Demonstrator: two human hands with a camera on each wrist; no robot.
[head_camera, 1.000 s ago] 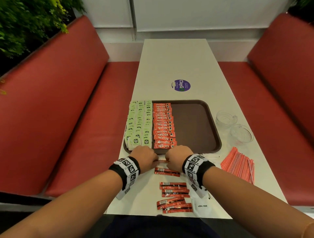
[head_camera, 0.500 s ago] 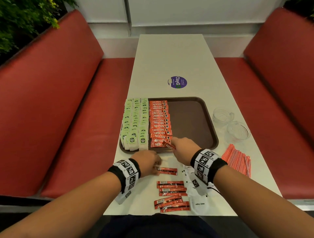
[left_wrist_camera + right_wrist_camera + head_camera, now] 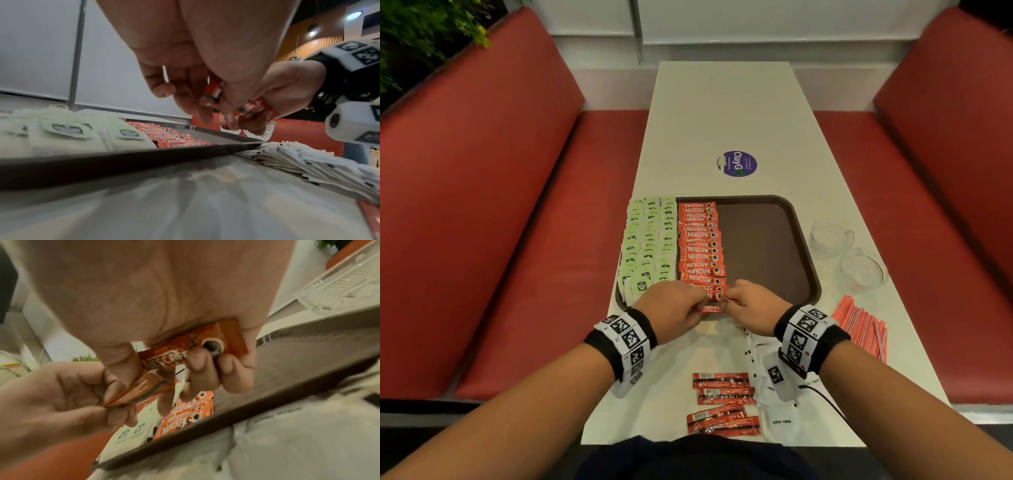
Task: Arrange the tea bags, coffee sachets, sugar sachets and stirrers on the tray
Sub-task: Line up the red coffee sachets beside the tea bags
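A brown tray (image 3: 756, 246) carries three columns of green tea bags (image 3: 650, 240) and one column of red coffee sachets (image 3: 698, 246). Both hands meet over the tray's near edge. My left hand (image 3: 697, 299) pinches a coffee sachet (image 3: 133, 391) by its end. My right hand (image 3: 732, 296) grips another coffee sachet (image 3: 185, 347), label showing. Several loose coffee sachets (image 3: 722, 401) lie near the table's front edge, with white sugar sachets (image 3: 780, 418) beside them. Red stirrers (image 3: 859, 325) lie to the right of the tray.
Two glass cups (image 3: 830, 236) (image 3: 863, 270) stand right of the tray. A purple round sticker (image 3: 738, 163) sits on the white table (image 3: 722, 113) beyond it. Red bench seats (image 3: 517, 240) flank the table on both sides. The tray's right half is bare.
Both hands rose from the table just before the tray to its near edge. The two sachets that lay there are now in my fingers.
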